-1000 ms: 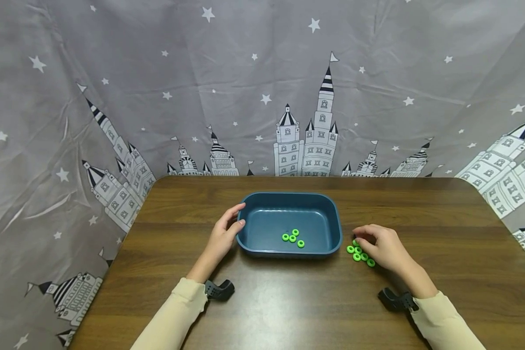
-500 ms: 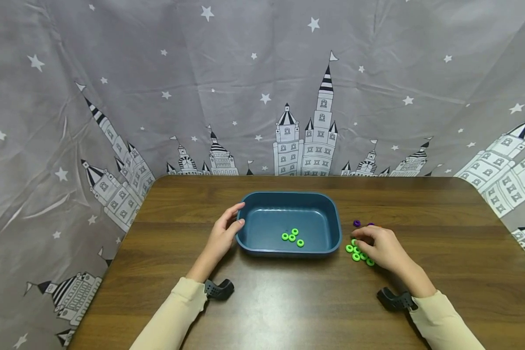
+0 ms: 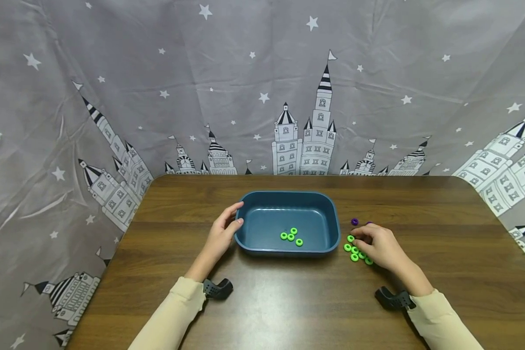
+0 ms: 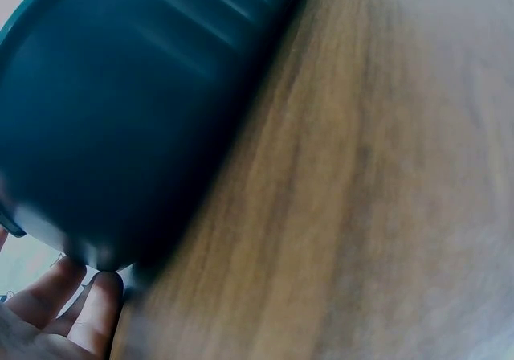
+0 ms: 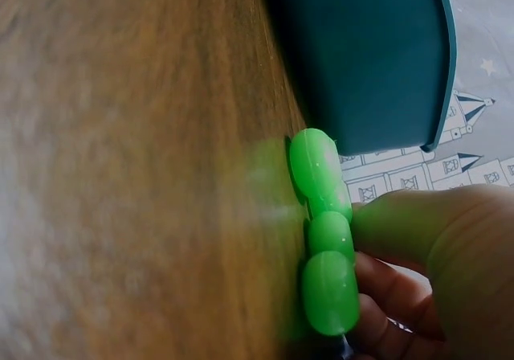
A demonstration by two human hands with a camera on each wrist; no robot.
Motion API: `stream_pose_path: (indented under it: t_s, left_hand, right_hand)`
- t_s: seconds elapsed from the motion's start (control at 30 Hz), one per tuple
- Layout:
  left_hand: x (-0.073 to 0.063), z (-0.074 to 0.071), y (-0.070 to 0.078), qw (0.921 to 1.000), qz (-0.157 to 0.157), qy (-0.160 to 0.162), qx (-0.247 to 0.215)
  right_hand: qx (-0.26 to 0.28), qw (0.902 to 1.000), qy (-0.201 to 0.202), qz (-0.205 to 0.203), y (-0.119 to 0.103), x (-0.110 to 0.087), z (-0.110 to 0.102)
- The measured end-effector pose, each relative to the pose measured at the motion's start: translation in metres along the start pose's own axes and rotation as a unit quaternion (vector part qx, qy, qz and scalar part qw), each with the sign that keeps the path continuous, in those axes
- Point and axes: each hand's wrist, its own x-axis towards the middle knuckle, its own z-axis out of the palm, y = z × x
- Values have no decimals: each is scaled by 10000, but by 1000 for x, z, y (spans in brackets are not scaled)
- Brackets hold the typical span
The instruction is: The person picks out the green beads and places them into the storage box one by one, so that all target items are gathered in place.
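A dark blue rectangular tray (image 3: 288, 252) stands mid-table, with several small green rings (image 3: 299, 242) on its floor. My left hand (image 3: 220, 233) rests at its left end, thumb and forefinger at the rim; the left wrist view shows fingertips (image 4: 100, 300) against the outer wall. To the right of the tray lies a cluster of green rings (image 3: 354, 257). Over it, my right hand (image 3: 381, 247) has thumb and forefinger curled around one green ring (image 3: 351, 238) at the cluster's far side. In the right wrist view the thumb (image 5: 401, 223) stands behind several green rings (image 5: 331, 292).
Purple rings (image 3: 355, 221) lie just beyond my right hand, one partly hidden by it. The wooden table (image 3: 280, 301) ends at a grey curtain (image 3: 227, 73) printed with castles and stars. A black wrist mount (image 3: 393, 299) juts inward from the right wrist, another from the left.
My right forefinger has lowered toward the thumb, bringing purple rings into sight. The green ring at those fingertips has shifted slightly left and away. My left hand stays at the tray.
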Motion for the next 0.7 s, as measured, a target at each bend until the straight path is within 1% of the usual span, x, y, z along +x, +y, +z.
stream_pose_path:
  t_s: [0.17,0.37,0.57,0.7]
  left_hand:
    - [0,0,0,10000,19,-26,0]
    - [0,0,0,10000,-38,-37,-13]
    - [0,-1,1,10000,-41,-41,-23]
    - [0,-1,0,10000,-65,-49,-19]
  right_hand:
    - [18,9999,98,-89,0,1,0]
    - [-39,9997,170,-188,0,1,1]
    - [-50,9997,109,-226,1,0,2]
    - [-125,9993,104,-324,2,0,4]
